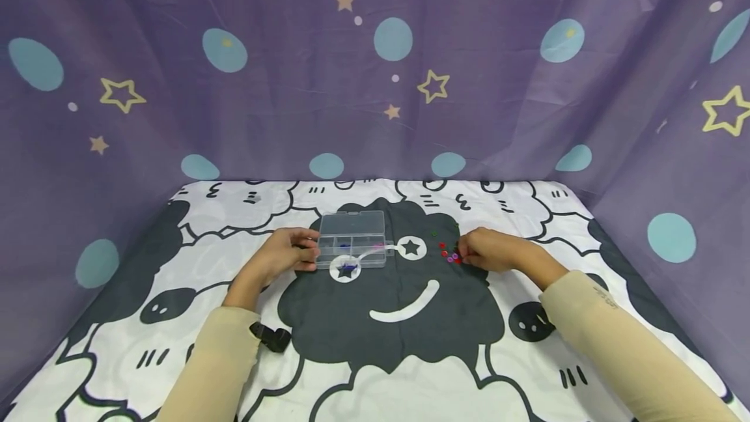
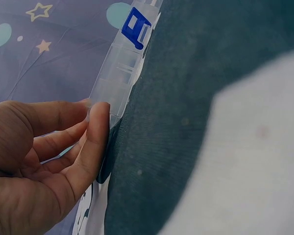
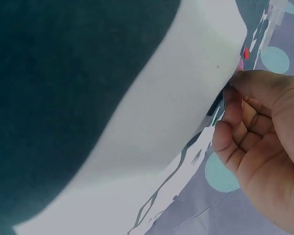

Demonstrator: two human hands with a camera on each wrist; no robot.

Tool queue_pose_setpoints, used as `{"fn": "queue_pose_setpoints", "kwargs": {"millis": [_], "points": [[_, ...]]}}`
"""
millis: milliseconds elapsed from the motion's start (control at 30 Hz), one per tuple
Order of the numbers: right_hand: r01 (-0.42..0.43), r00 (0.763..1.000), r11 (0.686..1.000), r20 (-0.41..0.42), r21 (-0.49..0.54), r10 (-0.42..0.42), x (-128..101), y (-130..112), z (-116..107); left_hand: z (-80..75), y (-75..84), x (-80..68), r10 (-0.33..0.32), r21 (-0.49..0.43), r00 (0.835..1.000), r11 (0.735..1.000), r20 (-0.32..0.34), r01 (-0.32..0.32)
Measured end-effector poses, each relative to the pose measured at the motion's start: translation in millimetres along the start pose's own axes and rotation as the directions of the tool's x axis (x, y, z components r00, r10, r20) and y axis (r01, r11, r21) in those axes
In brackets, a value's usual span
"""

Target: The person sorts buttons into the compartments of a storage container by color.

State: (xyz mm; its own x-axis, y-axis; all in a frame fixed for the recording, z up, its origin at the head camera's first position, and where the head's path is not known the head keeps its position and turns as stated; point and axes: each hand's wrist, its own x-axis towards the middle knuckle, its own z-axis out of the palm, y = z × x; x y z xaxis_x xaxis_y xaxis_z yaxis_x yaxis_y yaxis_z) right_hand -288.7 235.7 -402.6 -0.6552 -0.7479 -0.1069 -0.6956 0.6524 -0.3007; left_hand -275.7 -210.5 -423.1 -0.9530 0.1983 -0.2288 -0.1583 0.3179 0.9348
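Note:
A clear plastic compartment box (image 1: 351, 249) lies open on the cloth, with its lid (image 1: 351, 221) tipped back and a blue bead in its front cell. My left hand (image 1: 291, 254) pinches the box's left edge between thumb and fingers (image 2: 99, 117); the box wall (image 2: 118, 73) and its blue latch (image 2: 136, 27) show close up. To the right of the box lies a small pile of red, purple and green beads (image 1: 448, 253). My right hand (image 1: 483, 249) rests at this pile with its fingertips (image 3: 231, 90) curled together beside a red bead (image 3: 245, 52). Whether a bead sits between them is hidden.
A white cloth (image 1: 410, 370) printed with black cartoon sheep covers the table. A purple curtain (image 1: 375, 83) with stars and dots hangs behind it and at both sides. A black strap (image 1: 271, 337) sits by my left sleeve.

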Motion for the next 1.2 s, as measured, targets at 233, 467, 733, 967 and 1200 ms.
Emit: {"fn": "queue_pose_setpoints", "kwargs": {"millis": [233, 467, 733, 967, 1200], "points": [[-0.015, 1.0, 0.999, 0.021, 0.041, 0.014, -2.5, 1.1, 0.8, 0.0, -0.1, 0.4, -0.004, 0.0, 1.0, 1.0, 0.0, 0.004], [0.005, 1.0, 1.0, -0.016, 0.026, -0.004, -3.6, 2.8, 2.1, 0.4, -0.4, 2.2, -0.009, 0.006, 1.0, 1.0, -0.001, 0.009], [0.031, 0.993, 0.997, -0.118, 0.076, -0.022, -2.7, 8.6, 3.7, 0.2, -1.6, 2.6, -0.01, -0.004, 1.0, 1.0, 0.0, 0.01], [0.002, 0.99, 0.993, -0.144, 0.116, 0.015, -0.9, 14.7, 3.4, -0.8, -2.1, 1.1, -0.013, -0.009, 1.0, 1.0, -0.001, 0.013], [0.008, 0.99, 0.988, -0.139, 0.157, 0.014, 5.0, 13.3, -1.7, -0.7, 0.7, -0.7, -0.01, -0.014, 1.0, 1.0, 0.004, 0.01]]}}
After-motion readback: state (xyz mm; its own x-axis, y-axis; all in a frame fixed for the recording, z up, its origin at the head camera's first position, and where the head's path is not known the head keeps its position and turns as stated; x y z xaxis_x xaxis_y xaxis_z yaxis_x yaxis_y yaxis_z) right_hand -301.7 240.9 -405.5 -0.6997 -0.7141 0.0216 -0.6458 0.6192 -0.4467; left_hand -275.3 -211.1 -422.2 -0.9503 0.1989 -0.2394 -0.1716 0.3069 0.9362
